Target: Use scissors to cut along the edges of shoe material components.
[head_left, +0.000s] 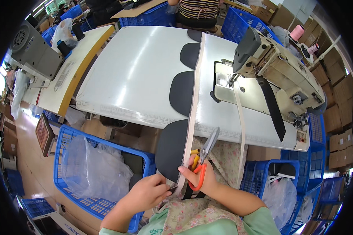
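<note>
Floral apron (196, 213) nearest, zipper strip (192, 113) beyond

My left grip (148, 192) pinches the strip's near end; my right grip (208, 181) clasps orange-handled scissors (211, 144), thumb against the strip. Dark rounded panels (171, 150) line its left edge as it runs up across the white counter (137, 70).

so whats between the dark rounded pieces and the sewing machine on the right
In the head view: the pale strip edging the dark rounded pieces, then a stretch of white tabletop, then the metal plate of the sewing machine.
</note>
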### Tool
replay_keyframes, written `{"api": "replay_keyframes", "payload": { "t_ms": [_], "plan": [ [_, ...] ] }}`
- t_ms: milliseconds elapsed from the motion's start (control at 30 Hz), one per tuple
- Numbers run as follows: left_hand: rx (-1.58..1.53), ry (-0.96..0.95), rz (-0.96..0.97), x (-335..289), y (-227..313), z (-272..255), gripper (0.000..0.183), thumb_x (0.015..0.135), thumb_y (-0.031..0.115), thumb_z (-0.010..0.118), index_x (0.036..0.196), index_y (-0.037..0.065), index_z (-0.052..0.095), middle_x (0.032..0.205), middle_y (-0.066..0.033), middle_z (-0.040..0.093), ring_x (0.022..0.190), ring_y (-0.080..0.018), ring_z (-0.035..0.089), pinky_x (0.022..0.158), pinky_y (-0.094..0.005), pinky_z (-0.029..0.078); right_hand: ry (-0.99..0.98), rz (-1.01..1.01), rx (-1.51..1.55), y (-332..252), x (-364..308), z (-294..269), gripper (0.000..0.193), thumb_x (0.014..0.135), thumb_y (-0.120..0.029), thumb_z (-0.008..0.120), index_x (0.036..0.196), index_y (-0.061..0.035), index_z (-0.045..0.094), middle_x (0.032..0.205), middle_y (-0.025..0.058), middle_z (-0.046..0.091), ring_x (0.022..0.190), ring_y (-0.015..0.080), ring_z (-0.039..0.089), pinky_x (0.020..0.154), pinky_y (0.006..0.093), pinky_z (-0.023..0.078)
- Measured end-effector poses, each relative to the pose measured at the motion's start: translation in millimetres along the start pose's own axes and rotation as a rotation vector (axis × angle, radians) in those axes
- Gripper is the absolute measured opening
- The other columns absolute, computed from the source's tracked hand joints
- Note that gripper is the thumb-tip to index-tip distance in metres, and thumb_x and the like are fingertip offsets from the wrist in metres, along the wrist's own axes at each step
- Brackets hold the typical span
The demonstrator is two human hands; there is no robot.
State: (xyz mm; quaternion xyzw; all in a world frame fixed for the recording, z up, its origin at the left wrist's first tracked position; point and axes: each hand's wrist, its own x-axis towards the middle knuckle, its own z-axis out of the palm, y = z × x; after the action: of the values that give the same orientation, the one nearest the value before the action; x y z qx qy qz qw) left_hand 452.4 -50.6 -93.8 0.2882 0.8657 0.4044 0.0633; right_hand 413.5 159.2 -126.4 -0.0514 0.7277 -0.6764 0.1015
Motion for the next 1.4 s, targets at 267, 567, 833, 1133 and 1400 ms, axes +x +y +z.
{"api": "replay_keyframes", "payload": {
  "t_ms": [267, 567, 833, 1133, 1400],
  "plan": [
    [-0.267, 0.148, 0.021, -13.1, -3.8, 7.5, 0.014, 0.075, 0.008, 0.072, 0.083, 0.002, 0.063, 0.119, -0.0187, 0.056, 0.078, -0.0304, 0.062, 0.068, -0.0351, 0.05, -0.087, 0.058, 0.075, -1.8, -22.3, -13.4, 0.03, 0.081, -0.019, 0.075, 0.083, -0.0066, 0.048, 0.068, -0.0011, 0.049, 0.059, 0.0066, 0.045, 0.053, 0.0232, 0.038],
    [-0.217, 0.095, 0.065, -8.5, -14.7, -2.5, 0.016, 0.076, 0.01, 0.072, 0.08, -0.001, 0.061, 0.131, -0.0215, 0.051, 0.091, -0.0339, 0.061, 0.078, -0.0385, 0.05, -0.815, 0.258, -0.598, -36.3, -29.1, -129.1, 0.06, 0.069, -0.054, 0.077, 0.098, -0.0048, 0.061, 0.068, 0.0072, 0.054, 0.064, 0.0237, 0.054, 0.058, 0.0352, 0.043],
    [-0.114, 0.059, 0.09, 3.3, -1.9, -3.6, 0.018, 0.075, 0.01, 0.073, 0.078, -0.001, 0.059, 0.131, -0.0208, 0.051, 0.094, -0.0339, 0.06, 0.079, -0.0394, 0.049, -0.927, 0.374, -0.658, -39.3, -18.5, -105.6, 0.066, 0.074, -0.067, 0.064, 0.09, -0.0034, 0.061, 0.071, 0.0133, 0.058, 0.067, 0.0304, 0.057, 0.06, 0.0389, 0.045],
    [-0.083, 0.055, 0.085, 5.8, -2.6, -2.5, 0.018, 0.072, 0.014, 0.075, 0.075, 0.002, 0.062, 0.128, -0.0211, 0.054, 0.096, -0.0341, 0.062, 0.077, -0.0381, 0.05, -0.954, 0.356, -0.709, -46.1, -12.1, -101.2, 0.062, 0.074, -0.064, 0.068, 0.072, -0.0018, 0.06, 0.062, 0.0133, 0.054, 0.058, 0.0286, 0.053, 0.056, 0.0377, 0.042],
    [-0.162, 0.052, 0.077, -12.4, -2.2, -2.4, 0.018, 0.073, 0.012, 0.073, 0.077, -0.001, 0.061, 0.13, -0.0211, 0.053, 0.094, -0.0337, 0.062, 0.077, -0.038, 0.051, -0.682, 0.348, -0.508, -43.9, -7.6, -133.4, 0.041, 0.071, -0.039, 0.081, 0.074, -0.0048, 0.059, 0.067, 0.0052, 0.06, 0.062, 0.0132, 0.055, 0.058, 0.0323, 0.044]
  ]
}}
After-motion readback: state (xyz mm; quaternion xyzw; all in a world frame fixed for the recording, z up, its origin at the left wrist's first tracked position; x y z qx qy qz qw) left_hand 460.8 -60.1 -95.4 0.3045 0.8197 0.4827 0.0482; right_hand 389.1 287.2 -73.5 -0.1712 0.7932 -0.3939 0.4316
